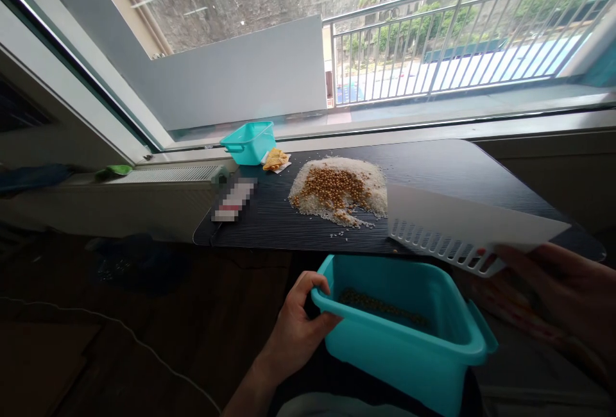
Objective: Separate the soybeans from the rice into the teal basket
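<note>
Closest to the camera is a large turquoise bin (pixel 399 356), below the near edge of a dark table (pixel 433 160), with a shallow layer of brownish grains (pixel 380 306) on its floor. The left hand (pixel 301 321) grips the bin at its left end, fingers curled over the rim. Above the bin's right end, the right hand (pixel 543 269) grasps a white slotted scoop (pixel 457 218), tilted with its slots toward the bin. Straight beyond the bin, on the table, spreads a heap of white grains (pixel 368 170) topped with golden-brown beans (pixel 337 187). Farther from the bin and to its left are a blurred-out flat object (pixel 235 200), a yellow crumpled item (pixel 276 159) on white paper (pixel 283 167), and a small turquoise tub (pixel 250 142). Beyond everything, past the window, runs a metal railing (pixel 461 16).
</note>
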`<state>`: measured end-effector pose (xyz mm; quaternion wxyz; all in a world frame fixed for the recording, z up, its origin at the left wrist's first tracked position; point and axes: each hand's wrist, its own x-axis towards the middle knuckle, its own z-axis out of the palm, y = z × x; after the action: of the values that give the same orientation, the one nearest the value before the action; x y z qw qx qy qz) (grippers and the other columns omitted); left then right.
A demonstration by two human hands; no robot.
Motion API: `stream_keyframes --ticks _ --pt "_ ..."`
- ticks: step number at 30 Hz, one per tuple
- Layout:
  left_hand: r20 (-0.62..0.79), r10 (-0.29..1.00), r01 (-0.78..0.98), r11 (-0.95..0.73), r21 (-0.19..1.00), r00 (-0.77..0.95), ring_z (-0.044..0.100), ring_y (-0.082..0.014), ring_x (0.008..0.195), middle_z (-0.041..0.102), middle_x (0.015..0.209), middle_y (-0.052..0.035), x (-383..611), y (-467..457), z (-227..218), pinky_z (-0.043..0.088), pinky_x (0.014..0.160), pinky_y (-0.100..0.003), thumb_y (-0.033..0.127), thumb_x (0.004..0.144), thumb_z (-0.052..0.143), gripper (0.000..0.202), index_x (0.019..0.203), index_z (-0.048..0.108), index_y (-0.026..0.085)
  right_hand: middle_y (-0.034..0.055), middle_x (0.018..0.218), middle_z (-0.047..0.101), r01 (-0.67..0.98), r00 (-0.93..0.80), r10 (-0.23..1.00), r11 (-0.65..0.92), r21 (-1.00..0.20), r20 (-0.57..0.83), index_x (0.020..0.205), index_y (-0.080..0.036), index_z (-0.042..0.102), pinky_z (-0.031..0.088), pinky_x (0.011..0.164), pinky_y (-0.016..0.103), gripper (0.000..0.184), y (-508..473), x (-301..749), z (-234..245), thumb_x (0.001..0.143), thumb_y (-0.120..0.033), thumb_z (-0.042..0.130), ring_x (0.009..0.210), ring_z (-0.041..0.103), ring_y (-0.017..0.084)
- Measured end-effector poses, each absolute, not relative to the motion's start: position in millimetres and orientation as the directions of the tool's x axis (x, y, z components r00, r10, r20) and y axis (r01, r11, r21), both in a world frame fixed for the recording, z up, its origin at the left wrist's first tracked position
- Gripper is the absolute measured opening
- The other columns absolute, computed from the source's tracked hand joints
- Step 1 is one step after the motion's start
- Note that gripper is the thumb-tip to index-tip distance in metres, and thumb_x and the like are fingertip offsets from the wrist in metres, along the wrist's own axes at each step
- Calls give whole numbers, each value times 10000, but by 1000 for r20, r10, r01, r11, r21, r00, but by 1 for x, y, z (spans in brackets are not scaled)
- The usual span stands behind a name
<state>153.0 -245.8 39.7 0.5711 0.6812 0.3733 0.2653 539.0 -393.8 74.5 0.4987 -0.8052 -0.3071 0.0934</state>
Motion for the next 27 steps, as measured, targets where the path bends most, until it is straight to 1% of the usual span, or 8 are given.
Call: stream_keyframes --ticks 3,8,12,14,17,21,24,27 --pt "-64 813 201 -66 977 578 563 -241 886 588 958 28 152 -246 39 584 918 -359 526 942 959 348 997 712 287 17 700 880 451 782 597 -342 -824 180 710 -380 931 589 425 374 316 -398 546 73 638 -682 990 605 824 328" --pt "-69 812 189 -52 981 580 572 -244 899 605 967 21 152 -246 39 576 909 -356 520 955 967 341 1000 730 280 22 835 959 496 726 661 -313 -810 190 799 -372 987 671 496 377 403 -406 565 63 633 -734 1045 672 872 332" --pt "-81 811 187 -35 982 579 591 -249 922 616 988 15 150 -245 42 580 912 -359 513 944 977 347 995 730 275 39 748 908 396 736 663 -258 -881 136 799 -355 966 655 488 405 454 -386 551 67 677 -790 1000 614 821 332" --pt "-80 815 189 -37 981 574 594 -249 927 629 998 13 146 -244 42 583 925 -362 510 948 985 353 1000 727 274 45 786 922 371 683 722 -217 -903 107 792 -344 939 691 563 419 447 -368 538 72 692 -773 1013 664 833 333" --pt "-71 827 193 -46 980 558 597 -250 932 641 1004 12 136 -243 37 585 934 -363 538 969 996 381 1009 722 276 85 820 919 413 684 708 -178 -893 175 797 -311 917 722 695 429 481 -339 523 77 702 -778 981 788 875 345" --pt "-34 865 198 -76 977 500 602 -255 944 655 1027 6 122 -241 20 577 915 -352 583 1007 976 398 1021 722 277 106 836 909 417 652 734 -137 -899 190 850 -299 904 754 762 456 642 -310 515 75 758 -933 953 794 884 341" --pt "-15 877 204 -96 974 481 609 -257 960 673 1049 2 116 -239 12 579 922 -347 587 1032 964 389 1036 727 278 100 829 898 415 606 762 -56 -908 230 857 -309 892 780 761 484 707 -298 515 67 789 -1011 947 765 874 335" --pt "-32 874 216 -84 973 485 623 -263 971 681 1056 -2 115 -239 14 586 927 -351 607 1024 969 411 1034 724 277 75 804 887 439 538 794 25 -898 285 849 -321 895 760 703 468 693 -291 517 55 840 -1012 952 724 850 317"
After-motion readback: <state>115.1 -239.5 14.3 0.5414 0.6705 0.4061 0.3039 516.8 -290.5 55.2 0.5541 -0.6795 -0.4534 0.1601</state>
